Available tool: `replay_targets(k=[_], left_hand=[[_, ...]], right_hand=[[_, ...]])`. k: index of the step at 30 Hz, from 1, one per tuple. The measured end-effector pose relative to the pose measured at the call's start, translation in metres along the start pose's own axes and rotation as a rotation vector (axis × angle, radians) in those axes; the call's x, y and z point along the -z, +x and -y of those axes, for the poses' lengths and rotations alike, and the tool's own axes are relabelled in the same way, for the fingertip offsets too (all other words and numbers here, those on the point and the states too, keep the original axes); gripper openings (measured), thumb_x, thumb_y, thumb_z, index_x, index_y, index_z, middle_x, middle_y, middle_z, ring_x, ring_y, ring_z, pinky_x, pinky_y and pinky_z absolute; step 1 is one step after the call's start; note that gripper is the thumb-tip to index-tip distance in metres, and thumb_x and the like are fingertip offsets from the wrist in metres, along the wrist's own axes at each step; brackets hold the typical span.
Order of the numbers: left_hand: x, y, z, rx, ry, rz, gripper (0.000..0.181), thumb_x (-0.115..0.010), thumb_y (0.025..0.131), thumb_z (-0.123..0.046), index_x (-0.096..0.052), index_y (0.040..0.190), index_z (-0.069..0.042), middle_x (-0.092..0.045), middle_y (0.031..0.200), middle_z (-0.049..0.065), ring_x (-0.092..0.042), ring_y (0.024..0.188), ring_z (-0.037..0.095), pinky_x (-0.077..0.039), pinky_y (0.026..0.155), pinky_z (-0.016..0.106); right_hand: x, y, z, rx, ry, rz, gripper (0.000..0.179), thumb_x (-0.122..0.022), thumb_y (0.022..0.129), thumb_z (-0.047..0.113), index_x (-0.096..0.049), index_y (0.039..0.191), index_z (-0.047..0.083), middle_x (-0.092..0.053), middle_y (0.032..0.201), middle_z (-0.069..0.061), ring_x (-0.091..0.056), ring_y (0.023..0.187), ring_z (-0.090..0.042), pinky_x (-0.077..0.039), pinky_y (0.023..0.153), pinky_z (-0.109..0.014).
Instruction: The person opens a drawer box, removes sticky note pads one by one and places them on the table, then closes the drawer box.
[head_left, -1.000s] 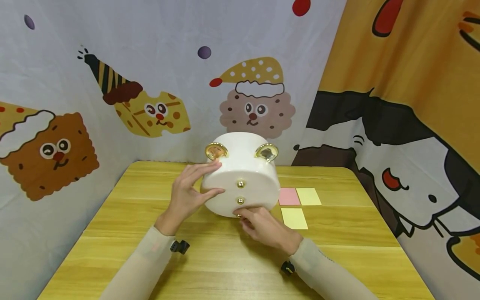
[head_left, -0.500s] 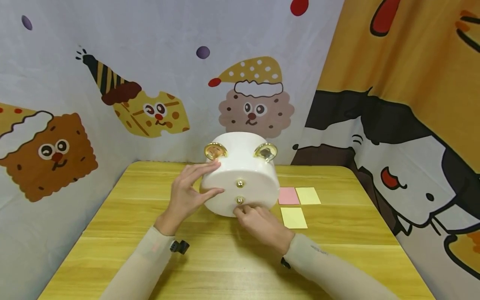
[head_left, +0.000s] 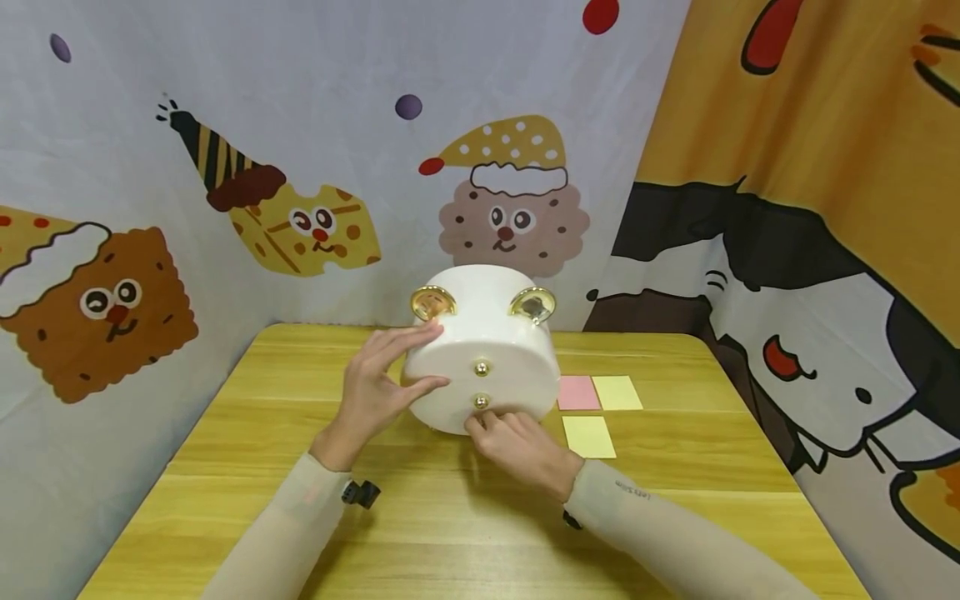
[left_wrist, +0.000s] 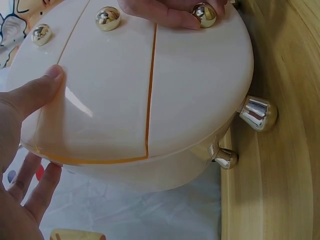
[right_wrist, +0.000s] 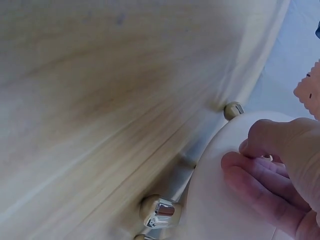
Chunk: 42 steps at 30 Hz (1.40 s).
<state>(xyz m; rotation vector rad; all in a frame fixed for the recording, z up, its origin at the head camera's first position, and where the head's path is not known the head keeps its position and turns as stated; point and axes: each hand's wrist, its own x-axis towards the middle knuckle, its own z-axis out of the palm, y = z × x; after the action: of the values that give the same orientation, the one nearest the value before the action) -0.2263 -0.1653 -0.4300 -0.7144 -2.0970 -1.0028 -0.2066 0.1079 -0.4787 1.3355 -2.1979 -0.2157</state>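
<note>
A left hand [left_wrist: 7, 130] holds a big, shiny white box with an oval front [left_wrist: 200, 85]. Its thumb lies on the front, and some of its fingers are round the left side. Thin orange lines [left_wrist: 148, 122] cross the front. A round, shiny gold top knob [left_wrist: 41, 34], middle knob [left_wrist: 108, 18] and bottom knob [left_wrist: 204, 15] sit in a row. A right hand [left_wrist: 167, 11] pinches the bottom knob from the right. Under the box are a near shiny gold foot [left_wrist: 258, 114] and a far shiny gold foot [left_wrist: 225, 158]. Below is a yellow-brown wooden table [left_wrist: 285, 195], with a pale, printed cloth [left_wrist: 160, 215] on the far side.
</note>
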Motion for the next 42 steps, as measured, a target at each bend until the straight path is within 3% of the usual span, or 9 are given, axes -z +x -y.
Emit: replay_targets(k=[9,15,22,32,42], left_hand=[[-0.001,0.001,-0.001,0.017,0.0,0.0,0.074,-0.112,0.076,-0.023,-0.083,0.144,-0.02,-0.083,0.149,0.003,-0.077,0.127,0.027,-0.056,0.112,0.022],[-0.001,0.001,-0.002,0.013,-0.004,0.0,0.073,-0.112,0.076,-0.023,-0.083,0.143,-0.019,-0.083,0.149,0.003,-0.078,0.128,0.027,-0.055,0.112,0.022],[-0.001,0.001,-0.002,0.011,-0.003,0.002,0.074,-0.112,0.076,-0.023,-0.083,0.144,-0.019,-0.083,0.149,0.002,-0.077,0.128,0.027,-0.055,0.113,0.023],[-0.001,0.0,-0.002,0.012,0.004,-0.001,0.074,-0.112,0.076,-0.022,-0.083,0.143,-0.019,-0.083,0.149,0.003,-0.078,0.129,0.028,-0.055,0.114,0.022],[-0.002,0.0,-0.003,0.002,0.009,-0.013,0.075,-0.113,0.074,-0.021,-0.083,0.143,-0.018,-0.083,0.148,0.004,-0.078,0.129,0.029,-0.055,0.115,0.022]], right_hand=[[0.0,-0.003,-0.003,0.013,0.003,-0.004,0.017,-0.084,0.101,0.004,-0.068,0.102,0.01,-0.072,0.083,0.003,-0.062,0.062,-0.004,-0.049,0.047,-0.02],[0.004,-0.005,-0.002,0.021,0.01,0.01,0.012,-0.08,0.103,0.001,-0.071,0.104,0.009,-0.073,0.088,0.002,-0.064,0.066,-0.005,-0.053,0.051,-0.02],[0.008,-0.007,0.001,0.028,0.046,0.038,0.018,-0.085,0.098,0.0,-0.071,0.106,0.008,-0.075,0.093,0.0,-0.066,0.065,-0.005,-0.055,0.052,-0.018],[0.014,-0.009,0.004,0.023,0.108,0.061,0.018,-0.083,0.1,-0.003,-0.071,0.109,0.007,-0.078,0.093,-0.002,-0.064,0.061,-0.005,-0.055,0.051,-0.015],[0.019,-0.012,0.006,0.027,0.165,0.107,0.014,-0.081,0.104,0.0,-0.069,0.108,0.007,-0.075,0.086,0.0,-0.055,0.056,-0.002,-0.043,0.046,-0.012]])
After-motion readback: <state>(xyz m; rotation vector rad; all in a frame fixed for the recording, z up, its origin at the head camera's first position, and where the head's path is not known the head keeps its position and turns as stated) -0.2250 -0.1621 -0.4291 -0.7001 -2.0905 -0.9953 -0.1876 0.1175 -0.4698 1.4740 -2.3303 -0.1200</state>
